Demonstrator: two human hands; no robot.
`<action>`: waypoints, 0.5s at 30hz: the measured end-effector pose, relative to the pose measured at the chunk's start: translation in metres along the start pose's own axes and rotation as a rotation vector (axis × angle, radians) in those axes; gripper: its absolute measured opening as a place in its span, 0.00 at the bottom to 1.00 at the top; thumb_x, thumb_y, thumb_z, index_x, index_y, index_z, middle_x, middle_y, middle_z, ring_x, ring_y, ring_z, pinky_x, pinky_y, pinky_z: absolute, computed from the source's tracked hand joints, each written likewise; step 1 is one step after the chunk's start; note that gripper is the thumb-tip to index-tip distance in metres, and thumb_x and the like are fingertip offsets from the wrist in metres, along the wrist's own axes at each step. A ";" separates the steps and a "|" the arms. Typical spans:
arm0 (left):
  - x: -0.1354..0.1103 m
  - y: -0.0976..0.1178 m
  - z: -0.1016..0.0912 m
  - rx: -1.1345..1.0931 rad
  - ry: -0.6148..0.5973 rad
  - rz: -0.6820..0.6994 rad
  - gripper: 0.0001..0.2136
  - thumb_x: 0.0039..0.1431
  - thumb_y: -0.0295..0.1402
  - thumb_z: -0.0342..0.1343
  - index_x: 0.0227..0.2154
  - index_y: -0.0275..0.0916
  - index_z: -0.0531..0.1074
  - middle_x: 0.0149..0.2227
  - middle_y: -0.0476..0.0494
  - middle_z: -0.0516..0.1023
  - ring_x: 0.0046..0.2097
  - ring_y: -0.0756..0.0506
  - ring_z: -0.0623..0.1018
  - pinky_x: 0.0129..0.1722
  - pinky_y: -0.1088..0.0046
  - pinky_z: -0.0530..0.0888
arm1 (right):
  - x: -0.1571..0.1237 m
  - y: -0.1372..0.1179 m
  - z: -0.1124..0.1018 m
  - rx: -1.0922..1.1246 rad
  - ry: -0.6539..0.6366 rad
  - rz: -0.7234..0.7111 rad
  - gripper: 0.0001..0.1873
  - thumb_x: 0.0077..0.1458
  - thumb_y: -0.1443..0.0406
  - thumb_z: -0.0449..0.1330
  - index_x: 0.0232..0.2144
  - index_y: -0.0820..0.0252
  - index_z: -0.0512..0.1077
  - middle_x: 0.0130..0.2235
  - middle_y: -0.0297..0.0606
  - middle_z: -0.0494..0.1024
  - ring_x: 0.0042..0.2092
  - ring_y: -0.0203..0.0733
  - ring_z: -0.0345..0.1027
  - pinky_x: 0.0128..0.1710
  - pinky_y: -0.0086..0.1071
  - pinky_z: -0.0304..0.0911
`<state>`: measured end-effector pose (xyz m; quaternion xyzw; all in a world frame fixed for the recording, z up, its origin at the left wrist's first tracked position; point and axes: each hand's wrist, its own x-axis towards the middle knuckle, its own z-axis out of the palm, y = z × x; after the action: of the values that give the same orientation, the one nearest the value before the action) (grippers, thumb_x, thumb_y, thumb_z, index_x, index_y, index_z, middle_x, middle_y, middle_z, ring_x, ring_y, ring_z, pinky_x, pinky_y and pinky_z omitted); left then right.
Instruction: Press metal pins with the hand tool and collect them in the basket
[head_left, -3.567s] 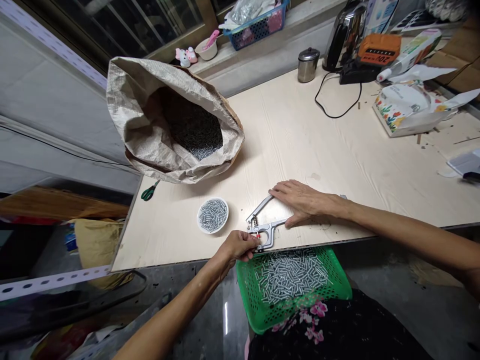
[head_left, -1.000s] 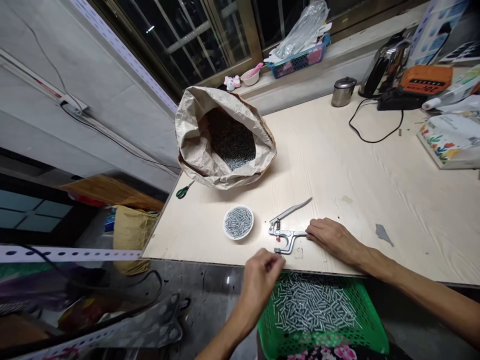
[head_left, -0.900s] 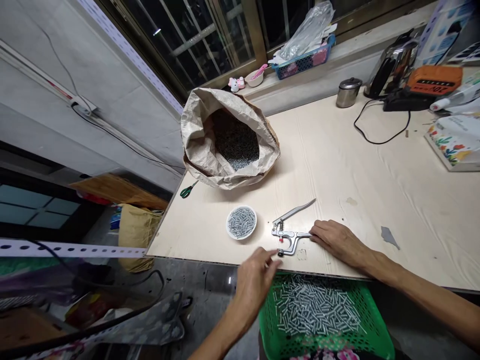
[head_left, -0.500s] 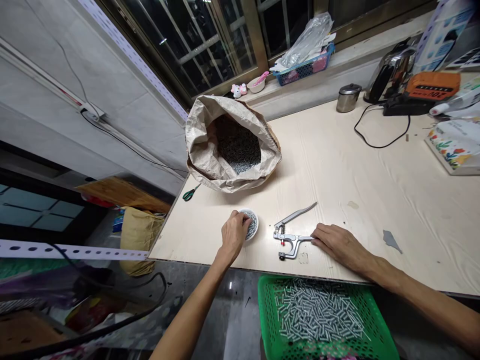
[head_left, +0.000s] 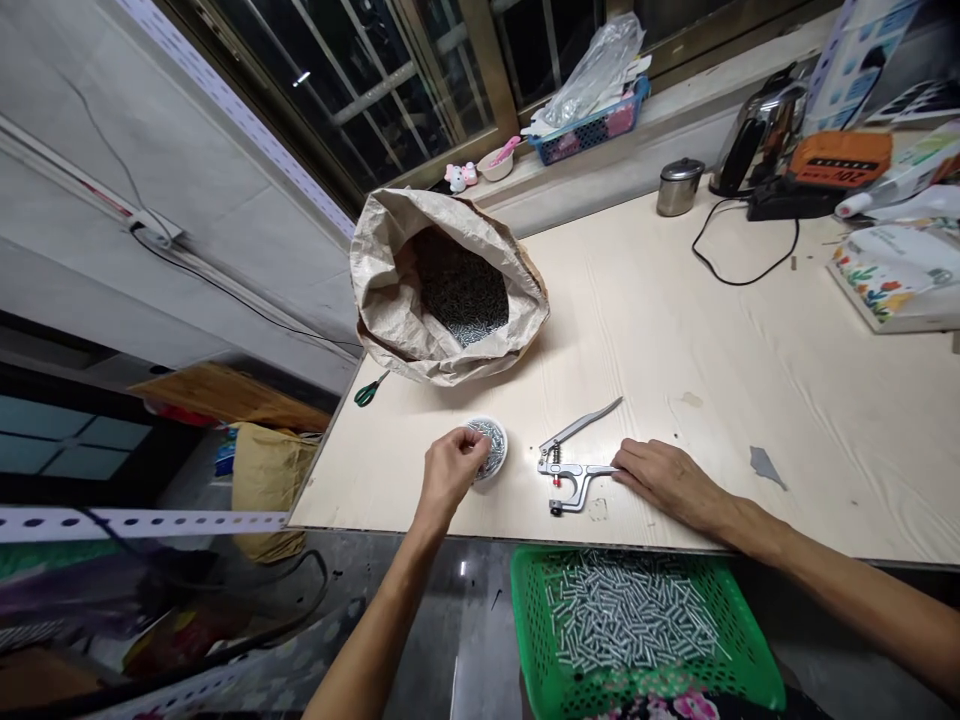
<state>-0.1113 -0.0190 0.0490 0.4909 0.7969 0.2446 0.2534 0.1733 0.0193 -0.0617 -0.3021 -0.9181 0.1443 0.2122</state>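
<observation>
My left hand is over the left rim of a small white bowl full of small metal pieces. Its fingertips are pinched together; whatever they hold is too small to make out. Hand-press snap pliers lie on the table to the right of the bowl, their handles spread apart. The fingers of my right hand are closed around the end of the lower handle. Below the table edge, a green plastic basket holds many silvery metal pins or screws.
A large paper-lined sack of small dark metal parts stands behind the bowl. Green-handled scissors lie at the table's left edge. Farther back are a lidded metal canister, an electric kettle, an orange-and-black device and a tissue pack.
The whole view has shifted slightly. My left fingertips have lifted a little from among the metal pieces toward the bowl's rim. My right hand and the pliers keep their places on the table.
</observation>
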 end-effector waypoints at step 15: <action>-0.041 -0.008 0.063 -0.565 -0.368 -0.244 0.18 0.39 0.43 0.64 0.28 0.34 0.70 0.20 0.52 0.70 0.22 0.53 0.69 0.24 0.76 0.68 | 0.003 0.002 -0.002 -0.152 -0.006 -0.077 0.14 0.65 0.66 0.46 0.30 0.60 0.66 0.31 0.37 0.71 0.30 0.37 0.58 0.32 0.34 0.51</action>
<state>-0.0596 -0.0506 0.0035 0.3387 0.6914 0.3307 0.5458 0.1732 0.0228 -0.0604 -0.2811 -0.9380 0.0670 0.1915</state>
